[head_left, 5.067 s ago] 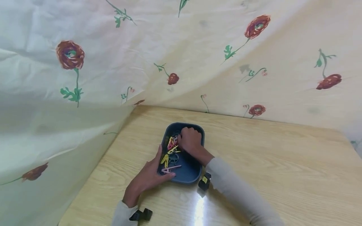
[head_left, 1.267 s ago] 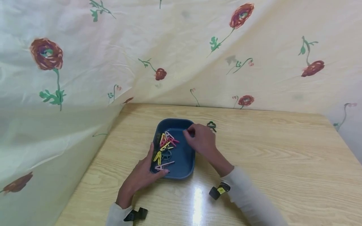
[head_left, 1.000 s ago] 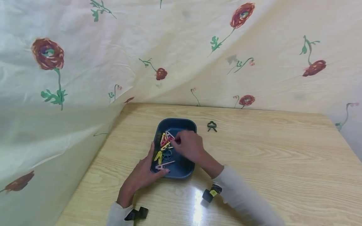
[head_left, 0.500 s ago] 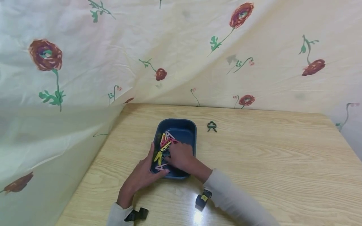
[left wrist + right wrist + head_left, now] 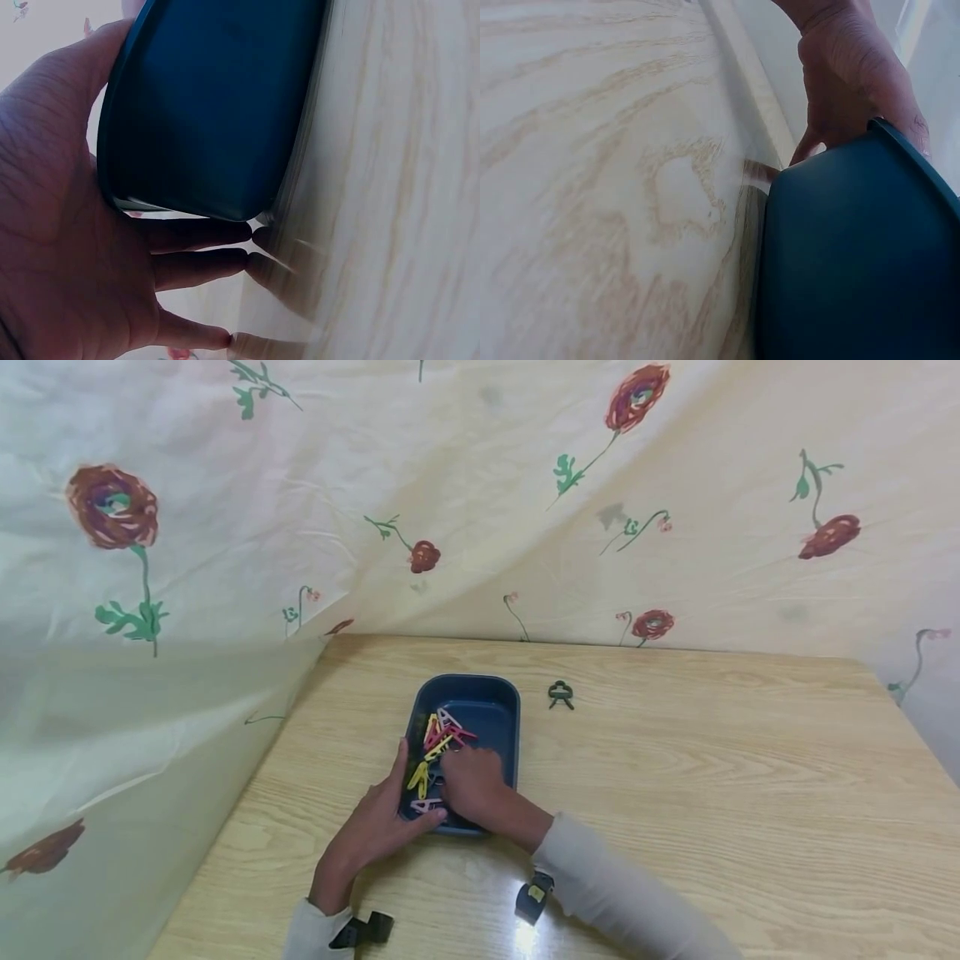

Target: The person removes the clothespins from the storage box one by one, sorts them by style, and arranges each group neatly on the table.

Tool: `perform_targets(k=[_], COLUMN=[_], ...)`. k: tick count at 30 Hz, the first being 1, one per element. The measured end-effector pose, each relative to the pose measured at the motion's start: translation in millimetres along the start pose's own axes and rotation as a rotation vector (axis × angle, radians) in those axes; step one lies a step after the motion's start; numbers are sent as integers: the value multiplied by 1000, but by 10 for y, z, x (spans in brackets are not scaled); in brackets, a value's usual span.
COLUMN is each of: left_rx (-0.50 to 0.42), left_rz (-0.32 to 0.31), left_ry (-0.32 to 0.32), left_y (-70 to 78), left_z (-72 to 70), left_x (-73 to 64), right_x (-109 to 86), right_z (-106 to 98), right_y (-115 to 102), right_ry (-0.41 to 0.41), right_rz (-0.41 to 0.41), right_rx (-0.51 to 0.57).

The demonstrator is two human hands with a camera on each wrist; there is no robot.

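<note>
My left hand (image 5: 382,814) grips a dark blue plastic tray (image 5: 516,727) at its near left corner. Its thumb lies over the rim, and its fingers run along the outer wall (image 5: 217,112) in the left wrist view. Inside the tray, my right hand (image 5: 474,783) reaches down with bent fingers over a dark green clip (image 5: 437,777), which it mostly covers. Its fingertips are hidden, and I cannot tell whether they pinch that clip. Beside it lie yellow clothespins (image 5: 420,779), red-pink ones (image 5: 454,735), a whitish one (image 5: 447,718) and a pale pink one (image 5: 424,806).
Another dark green clip (image 5: 561,694) stands on the wood-grain table (image 5: 712,760), right of the tray's far end. A flowered cloth (image 5: 480,485) hangs behind the table and along its left side. Each wrist wears a small black camera (image 5: 371,929).
One dark green clip came out of the tray onto the table at right. My right hand then returned into the tray and moved nearer, over the other green clip. My left hand kept its hold.
</note>
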State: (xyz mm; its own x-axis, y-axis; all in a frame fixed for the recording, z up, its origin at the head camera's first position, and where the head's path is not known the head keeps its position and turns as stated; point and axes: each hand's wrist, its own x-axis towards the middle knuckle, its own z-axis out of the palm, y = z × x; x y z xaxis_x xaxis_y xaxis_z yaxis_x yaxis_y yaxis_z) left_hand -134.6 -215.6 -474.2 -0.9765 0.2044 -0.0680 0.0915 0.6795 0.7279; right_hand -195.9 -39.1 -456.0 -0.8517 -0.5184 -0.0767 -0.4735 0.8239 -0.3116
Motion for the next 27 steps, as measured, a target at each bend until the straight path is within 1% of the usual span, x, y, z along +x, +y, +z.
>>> perform_targets(k=[4,10,13,15,19,22,27], left_rx=[-6,-9,-6,-7,-5,4,1], left_rz=[9,3,4,6,11,16,28], left_ry=[4,-1,1,1,-1,-2,0], left_y=[-15,-11,-12,-13,-25,-30,-32], left_z=[4,9,11,16,25,29,32], left_x=[8,2,3,5,9,10,14], right_x=[-2,-4,-8,-13,-21,-22,-22], right_z=[-2,6,10,12,17,20,19], right_y=[5,12,17,18,16,17,14], right_ry=[11,17,40,75,184,254,366], right_rz=[-1,1,-4,-4,-7,-6,-11], right_rx=[-5,-35,-34,-35,-60,-58,21])
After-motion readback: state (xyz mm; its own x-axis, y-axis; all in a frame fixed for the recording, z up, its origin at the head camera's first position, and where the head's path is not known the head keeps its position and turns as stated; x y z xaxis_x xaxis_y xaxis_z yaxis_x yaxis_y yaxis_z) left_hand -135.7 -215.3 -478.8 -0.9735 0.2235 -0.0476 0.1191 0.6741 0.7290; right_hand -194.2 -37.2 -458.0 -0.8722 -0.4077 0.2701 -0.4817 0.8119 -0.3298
